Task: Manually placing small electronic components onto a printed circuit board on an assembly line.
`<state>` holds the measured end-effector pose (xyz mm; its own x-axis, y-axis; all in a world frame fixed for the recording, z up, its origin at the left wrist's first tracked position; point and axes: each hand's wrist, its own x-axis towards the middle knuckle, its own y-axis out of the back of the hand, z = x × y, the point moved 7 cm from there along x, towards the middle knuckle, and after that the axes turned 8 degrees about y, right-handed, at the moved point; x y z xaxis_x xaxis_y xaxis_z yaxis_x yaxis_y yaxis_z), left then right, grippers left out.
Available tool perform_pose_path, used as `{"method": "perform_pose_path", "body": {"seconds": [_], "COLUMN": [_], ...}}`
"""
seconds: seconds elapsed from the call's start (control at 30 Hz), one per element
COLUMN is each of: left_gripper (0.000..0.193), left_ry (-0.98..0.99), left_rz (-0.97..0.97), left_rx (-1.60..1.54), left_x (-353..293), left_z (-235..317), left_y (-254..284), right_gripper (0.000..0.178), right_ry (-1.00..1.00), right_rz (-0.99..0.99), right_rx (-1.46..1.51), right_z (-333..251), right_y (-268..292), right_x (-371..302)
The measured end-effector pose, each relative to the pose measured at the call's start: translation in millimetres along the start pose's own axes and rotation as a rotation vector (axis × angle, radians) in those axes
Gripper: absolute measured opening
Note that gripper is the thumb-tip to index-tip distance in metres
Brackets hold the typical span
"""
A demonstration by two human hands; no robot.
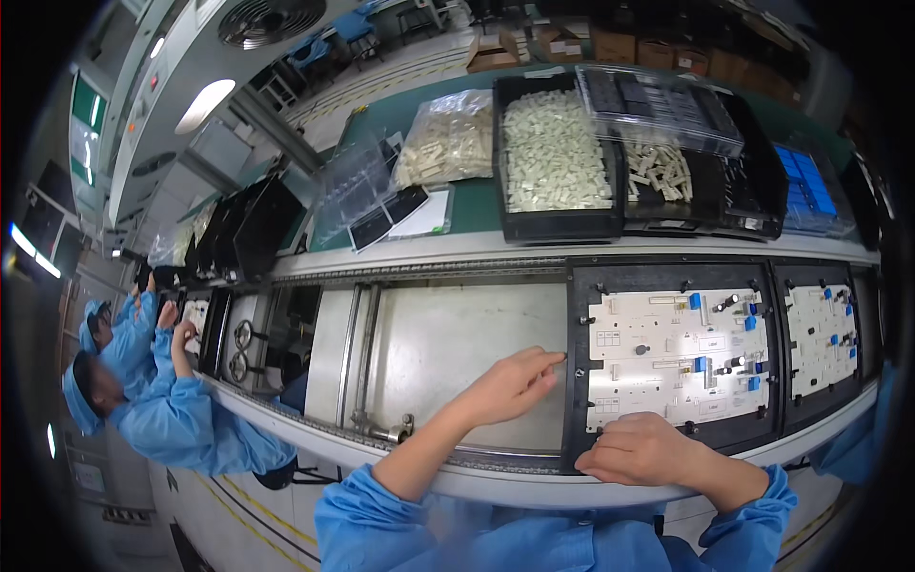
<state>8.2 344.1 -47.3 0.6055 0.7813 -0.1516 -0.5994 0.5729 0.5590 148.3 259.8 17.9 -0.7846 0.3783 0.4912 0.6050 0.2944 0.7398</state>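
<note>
My left hand (515,386) is at the left edge of a black carrier frame (579,400), its fingers stretched toward that edge and nothing seen in them. Over the frame's front left corner, my right hand (637,450) is closed, the fingers curled downward; whatever they may hold is hidden. Inside the frame lies a white circuit board (667,367) with blue blocks, black cylindrical parts and pale connectors on it. Small black clamps stand around the board's rim. A second carrier with a similar white board (820,348) sits right beside it.
Beyond the conveyor rail (429,255) stand a black bin of white connectors (558,153), a bag of pale parts (448,138), a clear tray (658,110) and blue parts (803,181). A metal stop (391,429) sits left of me. Co-workers in blue (191,424) are at far left.
</note>
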Motion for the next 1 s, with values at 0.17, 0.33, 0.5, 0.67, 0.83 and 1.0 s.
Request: {"method": "perform_pose_path", "body": {"seconds": [0.17,0.33,0.5,0.67,0.83,1.0], "left_gripper": [0.045,0.05,0.028,0.014,0.028,0.053], "left_ry": [-0.039,-0.05,0.02,0.101,0.148,0.082], "left_rz": [-0.041,-0.034,-0.029,0.219,0.134,-0.111], "left_rx": [-0.057,0.046,0.265,-0.012,-1.021,-1.398], "left_x": [-2,2,2,0,-2,-4], "left_z": [4,13,-8,0,15,58], "left_y": [-15,-11,-9,10,-1,-39], "right_gripper": [0.011,0.01,0.011,0.011,0.011,0.011], "right_ry": [0.023,-0.001,-0.016,-0.043,-0.147,-0.545], "right_rz": [0.067,0.073,0.087,0.09,0.144,0.23], "right_rx": [0.035,0.04,-0.01,-0.012,0.022,0.409], "right_z": [1,8,15,19,27,53], "right_y": [1,-1,6,7,7,7], "right_x": [-1,-7,-11,-15,-20,-30]}}
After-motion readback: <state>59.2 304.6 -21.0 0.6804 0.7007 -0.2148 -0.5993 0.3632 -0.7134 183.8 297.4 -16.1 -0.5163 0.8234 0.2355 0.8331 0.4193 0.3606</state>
